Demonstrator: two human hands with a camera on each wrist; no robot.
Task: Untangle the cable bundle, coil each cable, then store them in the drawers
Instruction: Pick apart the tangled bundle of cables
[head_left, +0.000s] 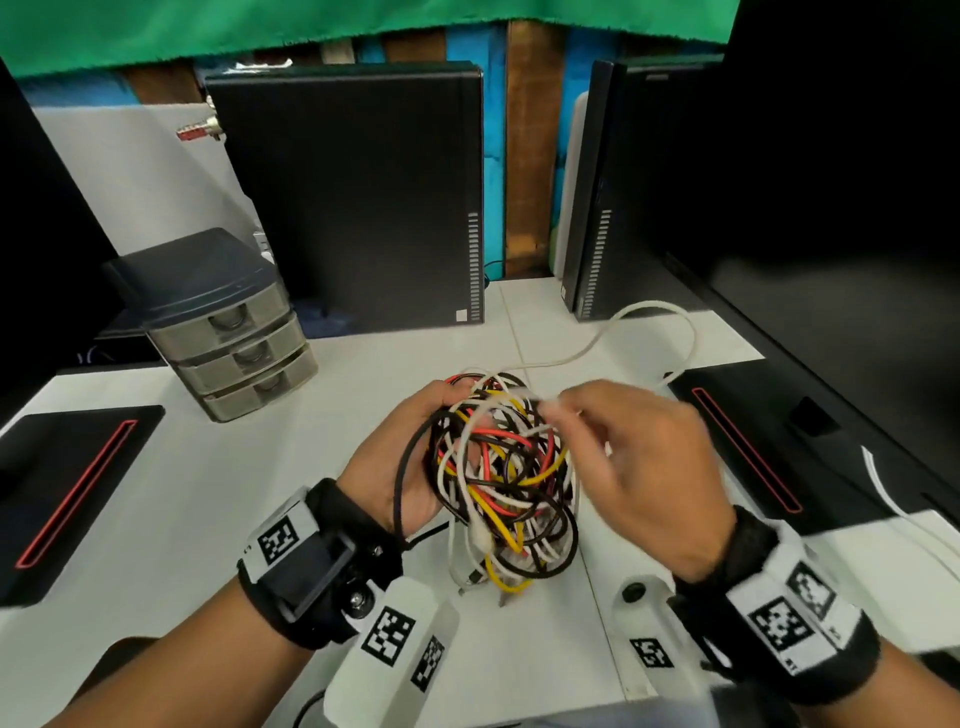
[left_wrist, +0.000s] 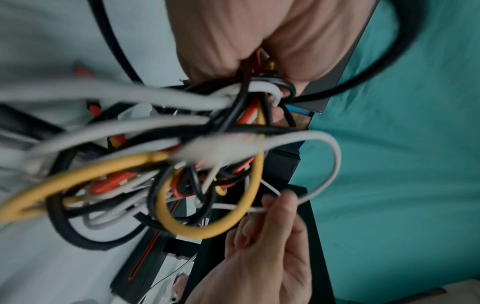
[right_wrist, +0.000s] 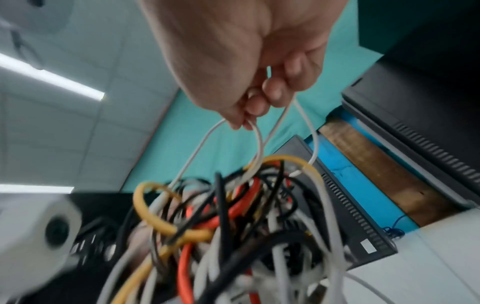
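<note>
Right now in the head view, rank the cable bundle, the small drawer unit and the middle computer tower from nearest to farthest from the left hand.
1. Cable bundle: held in the left hand, touching it.
2. Drawer unit: on the table, beyond the hand and to its left.
3. Middle computer tower: upright at the back of the table, behind the drawers.

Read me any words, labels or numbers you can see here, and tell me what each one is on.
No readable words or numbers.
Wrist bands: black-and-white square code markers, no letters.
Computer tower: small white sticker low on its front, too small to read.
Same sticker in the right wrist view: blurred blank.
</note>
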